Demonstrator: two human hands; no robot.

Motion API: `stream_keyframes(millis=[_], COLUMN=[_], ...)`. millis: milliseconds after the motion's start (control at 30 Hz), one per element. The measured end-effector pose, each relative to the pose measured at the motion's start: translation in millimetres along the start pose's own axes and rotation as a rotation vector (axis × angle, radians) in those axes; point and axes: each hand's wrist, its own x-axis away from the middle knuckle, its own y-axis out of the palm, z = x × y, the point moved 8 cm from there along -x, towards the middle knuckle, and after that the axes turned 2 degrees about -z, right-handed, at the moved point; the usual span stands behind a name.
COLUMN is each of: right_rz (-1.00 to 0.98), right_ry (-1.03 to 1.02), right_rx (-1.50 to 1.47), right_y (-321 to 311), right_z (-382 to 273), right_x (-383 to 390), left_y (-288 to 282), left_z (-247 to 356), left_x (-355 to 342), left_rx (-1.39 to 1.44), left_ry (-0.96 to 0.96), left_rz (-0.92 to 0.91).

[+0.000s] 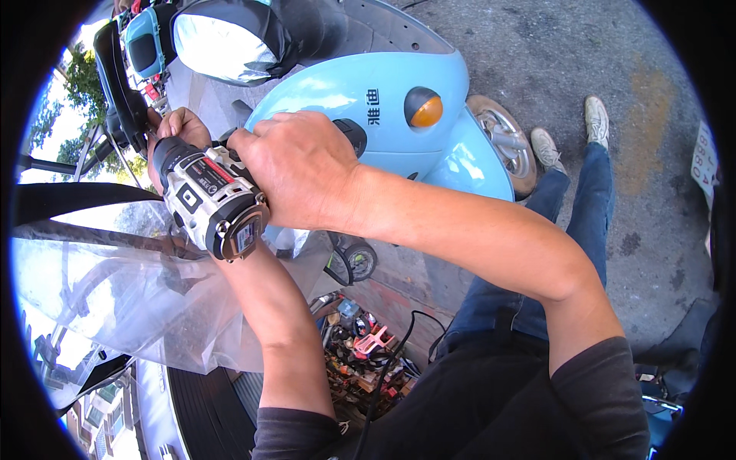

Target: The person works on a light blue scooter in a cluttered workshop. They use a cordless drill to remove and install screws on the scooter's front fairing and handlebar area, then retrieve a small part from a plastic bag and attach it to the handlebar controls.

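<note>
- In the head view, a power drill (207, 195) with a pale, patterned body is held up on the left side of the scene, its black nose pointed to the far left.
- The drill is gripped by the right hand (303, 165); the fingers are closed round its handle, which is mostly hidden behind the hand.
- The left hand (186, 129) is placed at the far side of the drill's nose, with its fingers bent; whether anything is pinched between them cannot be told, as the view is partly blocked by the drill.
- Just to the left of these fingers, a long black curved part (119, 80) is seen.
- To the right of the drill and beyond it, a light-blue scooter panel (322, 88) is shown, fitted with an orange lamp (426, 110); a wheel (520, 157) is seen farther right.
- Below the drill on the near left, a clear plastic sheet (146, 314) is spread in folds.
- Near the middle, a jumble of tools and parts (364, 356) is passed over by a black cable (389, 360).
</note>
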Motion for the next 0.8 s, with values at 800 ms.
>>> stream_keyframes(millis=[800], right_rz=[-0.195], right_ry=[0.127], right_rx=[0.094], right_y=[-13.1], right_z=[-16.3], right_x=[-19.8], left_y=[-35.7], left_z=[-13.6], left_x=[8.3], left_rx=[-0.123], left_ry=[-0.202], left_rz=[0.221])
